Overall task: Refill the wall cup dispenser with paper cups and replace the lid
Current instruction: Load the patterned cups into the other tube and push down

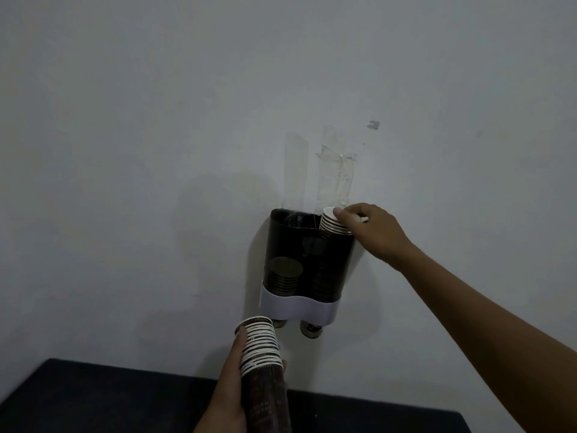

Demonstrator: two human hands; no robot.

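In dispenser [307, 260] top: right hand [371, 229] pinches cups [332, 225] | left hand [231, 389] grips stack [260, 348] below

**Materials and finishes**

Glossy dark see-through plastic on the dispenser body [307, 254], over a smooth matt white plastic base [299, 306]. Paper cups [260, 348], white-rimmed and dark-printed, lightly sheened. Painted wall [156, 135], matt and scuffed, with shiny clear tape strips [338, 170]. Matt dark counter [93, 398], near left.

right hand [371, 228] grips cups [332, 225] atop dispenser [307, 264] | left hand [229, 392] holds cup stack [260, 364]
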